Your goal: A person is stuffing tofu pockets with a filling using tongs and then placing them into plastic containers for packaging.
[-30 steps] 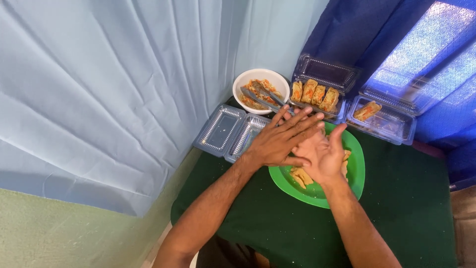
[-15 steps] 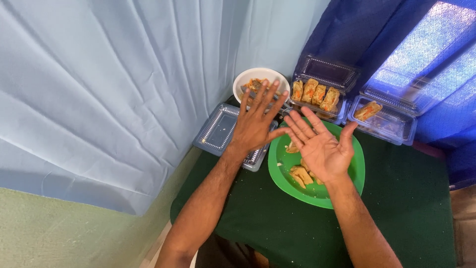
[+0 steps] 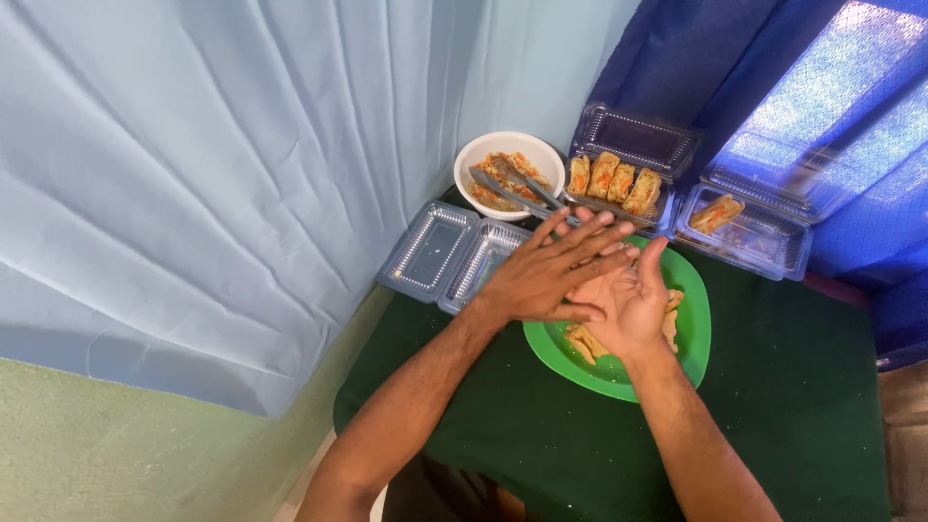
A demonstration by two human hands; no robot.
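Two hands meet again over the green plate [image 3: 698, 333] — half a second ago the left hand [image 3: 541, 275] reached toward the white bowl [image 3: 483, 157]; now it lies flat, fingers spread, across the upturned right hand [image 3: 623, 304], neither gripping anything. On the green-covered bench [image 3: 793, 416]: one bowl with tongs [image 3: 517, 188], one clear tray of four rolls [image 3: 614, 179], one tray with a single roll [image 3: 717, 213], one empty tray [image 3: 449, 253] — and a few pieces on the plate.

Three clear plastic clamshells: empty [image 3: 454, 253], four rolls [image 3: 623, 169], one roll [image 3: 754, 217]
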